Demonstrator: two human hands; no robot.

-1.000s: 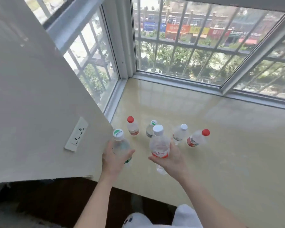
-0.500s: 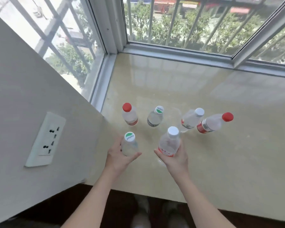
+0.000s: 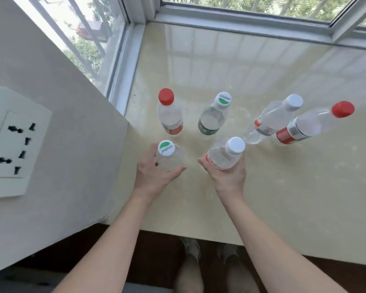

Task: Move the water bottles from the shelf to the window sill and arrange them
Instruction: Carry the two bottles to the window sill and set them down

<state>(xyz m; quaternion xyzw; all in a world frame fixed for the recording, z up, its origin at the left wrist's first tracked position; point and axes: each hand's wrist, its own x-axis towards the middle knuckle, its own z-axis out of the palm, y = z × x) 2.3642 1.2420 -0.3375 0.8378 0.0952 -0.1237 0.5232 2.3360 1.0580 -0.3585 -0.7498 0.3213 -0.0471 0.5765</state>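
Note:
Several clear water bottles stand on the cream window sill (image 3: pixel 283 187). My left hand (image 3: pixel 150 176) grips a green-and-white-capped bottle (image 3: pixel 167 155) at the front left. My right hand (image 3: pixel 226 176) grips a white-capped bottle with a red label (image 3: pixel 226 153) beside it. Behind them stand a red-capped bottle (image 3: pixel 169 113), a green-labelled bottle (image 3: pixel 213 117), another white-capped bottle (image 3: pixel 270 119) and a second red-capped bottle (image 3: pixel 309 125) at the right. Whether the two held bottles touch the sill I cannot tell.
A white wall (image 3: pixel 51 102) with a power socket (image 3: pixel 15 144) juts in at the left, right beside my left hand. Window frames (image 3: pixel 241 20) bound the sill at the back and left. Dark floor and my feet (image 3: pixel 207 254) lie below the sill's front edge.
My view has tilted further down and closer to the sill. Both hands with their bottles have come lower, just in front of the back row.

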